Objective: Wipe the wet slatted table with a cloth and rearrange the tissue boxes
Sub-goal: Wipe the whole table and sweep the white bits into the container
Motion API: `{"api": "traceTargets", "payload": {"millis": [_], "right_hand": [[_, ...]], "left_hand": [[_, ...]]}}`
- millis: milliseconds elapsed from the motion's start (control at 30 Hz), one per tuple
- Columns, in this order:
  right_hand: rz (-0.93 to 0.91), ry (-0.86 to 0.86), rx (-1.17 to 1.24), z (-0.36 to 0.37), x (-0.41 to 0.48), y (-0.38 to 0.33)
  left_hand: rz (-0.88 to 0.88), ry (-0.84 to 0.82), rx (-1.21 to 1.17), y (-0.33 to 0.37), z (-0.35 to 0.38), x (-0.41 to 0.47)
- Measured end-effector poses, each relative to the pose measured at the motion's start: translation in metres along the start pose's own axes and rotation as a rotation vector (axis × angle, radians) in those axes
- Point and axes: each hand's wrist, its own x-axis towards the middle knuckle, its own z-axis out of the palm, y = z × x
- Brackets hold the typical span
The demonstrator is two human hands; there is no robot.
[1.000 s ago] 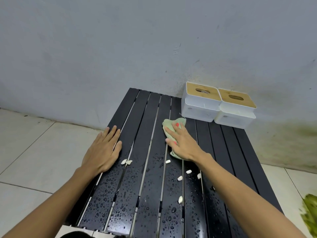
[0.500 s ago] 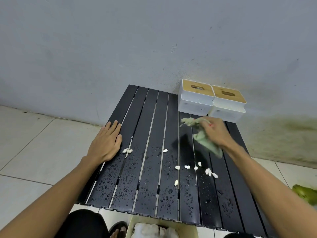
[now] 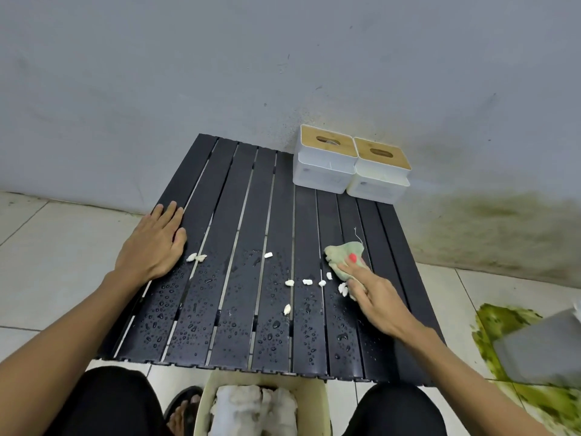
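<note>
- We have one view only, from a wide-angle camera worn on the head, so no scene is shared between views.
- We look forward and steeply down onto the table (image 3: 251, 278), close in.
- Our forearms enter from the bottom corners; our knees fill the bottom edge.
- The wall (image 3: 283, 73) fills the upper half, straight ahead.
- Floor tiles (image 3: 47, 247) flank both sides, their lines bowed by the lens.

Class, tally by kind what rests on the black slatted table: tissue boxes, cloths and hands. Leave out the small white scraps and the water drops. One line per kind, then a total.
Tissue boxes: 2, the left box and the right box
Cloths: 1, the green cloth
Hands: 2, the left hand and the right hand
Total: 5
</note>
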Motion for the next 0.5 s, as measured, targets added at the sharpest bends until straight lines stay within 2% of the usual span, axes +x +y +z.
{"api": "traceTargets", "payload": {"millis": [133, 167, 267, 333, 433, 500], "right_hand": [[-0.010, -0.009, 0.187, 0.003, -0.032, -0.038], [0.007, 0.039, 0.219, -0.003, -0.035, -0.044], [0.195, 0.339, 0.224, -0.032, -0.036, -0.044], [0.287, 0.402, 0.119, -0.043, -0.038, -0.037], [0.390, 0.106, -0.069, -0.033, -0.044, -0.022], [0.421, 0.018, -0.079, -0.023, -0.047, -0.018]], "left_hand": [[0.009, -0.010, 0.004, 0.001, -0.001, 0.000], [0.009, -0.014, 0.000, 0.001, -0.001, 0.000], [0.021, -0.008, 0.005, 0.000, -0.002, 0.000], [0.033, 0.000, 0.018, 0.001, -0.003, 0.001], [0.040, 0.008, 0.019, 0.001, -0.004, 0.002], [0.044, 0.010, 0.017, 0.001, -0.004, 0.001]]}}
